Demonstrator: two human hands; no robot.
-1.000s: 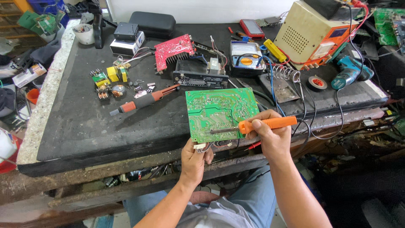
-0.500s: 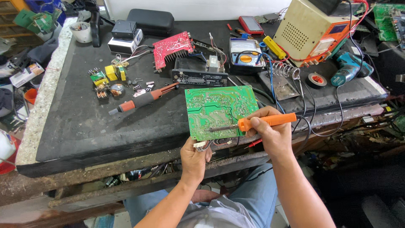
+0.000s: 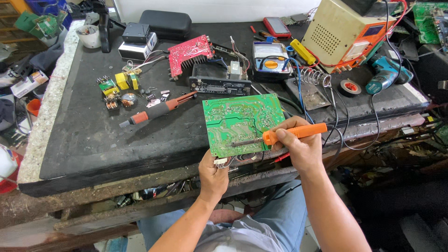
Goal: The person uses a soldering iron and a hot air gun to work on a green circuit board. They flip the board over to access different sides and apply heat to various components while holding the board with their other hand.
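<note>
In the head view, little change is seen against the earlier pictures: the green circuit board (image 3: 242,123) is kept at the near edge of the surface (image 3: 84,140), and the soldering iron (image 3: 280,136) has stayed low over the board, its metal tip now resting near the lower middle. From this it is judged that work on one solder point is going on, not yet finished.

The left hand (image 3: 213,175) is closed on the lower left corner of the board, at about 7 o'clock of it. The right hand (image 3: 298,144) is wrapped around the orange handle of the iron, at 4 o'clock of the board.

The board is flat, rectangular, with a shiny dotted solder side. The surface is dark, matte and dusty. A red-handled screwdriver (image 3: 156,109) lies at 10 o'clock, and a coiled metal iron stand (image 3: 315,79) at 1 o'clock.
</note>
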